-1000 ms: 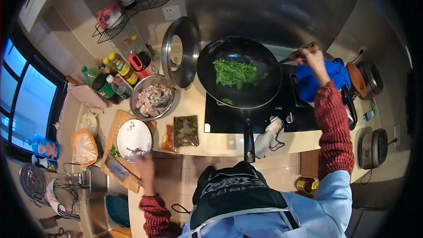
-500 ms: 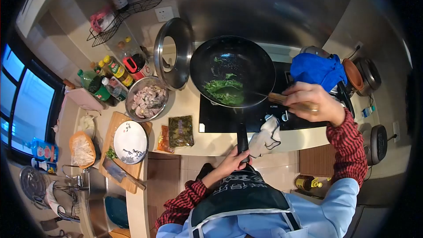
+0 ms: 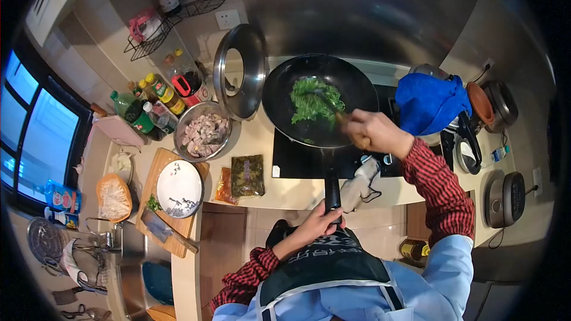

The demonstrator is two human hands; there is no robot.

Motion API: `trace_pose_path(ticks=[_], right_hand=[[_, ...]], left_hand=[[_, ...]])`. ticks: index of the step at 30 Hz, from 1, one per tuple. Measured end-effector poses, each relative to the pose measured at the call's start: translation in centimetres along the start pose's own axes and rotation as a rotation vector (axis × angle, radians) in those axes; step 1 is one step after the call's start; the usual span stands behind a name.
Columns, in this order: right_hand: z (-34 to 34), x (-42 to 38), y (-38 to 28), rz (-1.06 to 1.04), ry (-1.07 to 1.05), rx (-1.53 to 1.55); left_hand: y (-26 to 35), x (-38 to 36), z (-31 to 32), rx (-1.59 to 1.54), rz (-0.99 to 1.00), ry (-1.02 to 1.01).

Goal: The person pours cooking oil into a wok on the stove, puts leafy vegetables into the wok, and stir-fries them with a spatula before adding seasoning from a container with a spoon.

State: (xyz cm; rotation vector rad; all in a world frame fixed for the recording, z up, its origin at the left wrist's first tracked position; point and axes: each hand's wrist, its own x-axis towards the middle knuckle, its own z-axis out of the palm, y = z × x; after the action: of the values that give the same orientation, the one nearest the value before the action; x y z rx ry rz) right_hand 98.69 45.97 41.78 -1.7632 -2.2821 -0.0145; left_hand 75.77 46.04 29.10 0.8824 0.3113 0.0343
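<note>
A black wok [image 3: 278,113] stands on the dark cooktop [image 3: 291,160], with chopped leafy greens [image 3: 306,98] heaped in its middle. Below it, my left hand [image 3: 318,226] is closed around the wok's black handle [image 3: 331,184]. My right hand [image 3: 377,135], over the wok's right rim, grips a wooden-handled spatula [image 3: 331,107], smeared by motion. The spatula's head is among the greens and cannot be made out clearly. A pale cloth [image 3: 361,185] with a dark edge lies just right of the wok handle.
Left of the wok are a steel lid [image 3: 221,62], a bowl of raw meat pieces [image 3: 205,134], sealed packets [image 3: 247,175] and several bottles [image 3: 163,95]. A cutting board [image 3: 193,232] bears a white plate [image 3: 179,187] and a cleaver [image 3: 157,226]. A blue cloth [image 3: 431,104] lies at right.
My right hand has swung left and inward with the spatula. The greens have moved from the wok's near side up to its middle. My left hand stays on the handle.
</note>
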Motion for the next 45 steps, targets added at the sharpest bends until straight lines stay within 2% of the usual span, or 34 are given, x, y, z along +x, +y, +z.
trace_pose_path(ticks=[3,5,7,9,11,15,17,20,24,27,31,33,35,38,41,45], right_hand=[[-0.8,-0.8,-1.5,0.014,-0.025,0.026],[-0.4,-1.9,-3.5,-0.054,-0.002,0.097],[-0.4,-0.9,-2.5,0.034,-0.063,0.049],[0.9,-0.1,-0.2,-0.023,0.104,0.067],[1.6,-0.7,-0.7,-0.031,0.192,0.049],[0.9,-1.2,0.5,0.019,0.086,-0.010],[-1.8,-2.5,-1.8,0.083,-0.011,0.050],[-5.3,-3.7,-5.4,0.067,-0.003,0.061],[-1.8,-2.4,-2.1,0.107,-0.041,0.018],[0.2,-1.9,-1.5,0.067,0.079,-0.016],[1.8,-0.9,-1.7,0.044,0.089,-0.052],[1.7,-1.4,-3.7,-0.009,-0.031,-0.101],[0.9,-0.8,-4.5,-0.001,-0.062,-0.055],[0.5,0.8,-2.5,0.061,0.042,-0.036],[-2.3,-1.3,-5.9,0.150,0.052,-0.036],[-6.8,-4.1,-9.0,0.053,-0.004,0.082]], left_hand=[[-0.4,-0.6,-0.2,-0.021,-0.031,0.019],[-0.6,-0.9,-0.3,-0.012,-0.028,0.016],[-0.7,-0.9,-0.6,0.011,-0.015,0.006],[-0.7,-0.9,-0.7,0.019,-0.022,0.018],[-0.8,-1.6,-0.7,-0.019,-0.087,0.019],[-0.5,-1.0,-1.3,-0.036,-0.062,0.006],[-0.6,-1.3,-1.6,-0.020,-0.084,-0.008],[-0.2,-1.2,-1.6,-0.024,-0.074,-0.016],[0.4,-1.0,-1.5,0.000,-0.067,-0.005],[0.0,-1.3,-1.3,-0.014,-0.085,0.026],[0.1,-1.2,-1.5,0.003,-0.068,0.008],[0.4,-1.6,-1.9,0.009,-0.067,0.010],[0.6,-2.0,-2.2,0.006,-0.080,-0.020],[1.2,-1.4,-2.8,0.038,-0.024,-0.028],[0.9,-3.1,-2.4,0.130,-0.039,0.012],[0.0,-2.0,-3.2,0.190,-0.034,0.016]])
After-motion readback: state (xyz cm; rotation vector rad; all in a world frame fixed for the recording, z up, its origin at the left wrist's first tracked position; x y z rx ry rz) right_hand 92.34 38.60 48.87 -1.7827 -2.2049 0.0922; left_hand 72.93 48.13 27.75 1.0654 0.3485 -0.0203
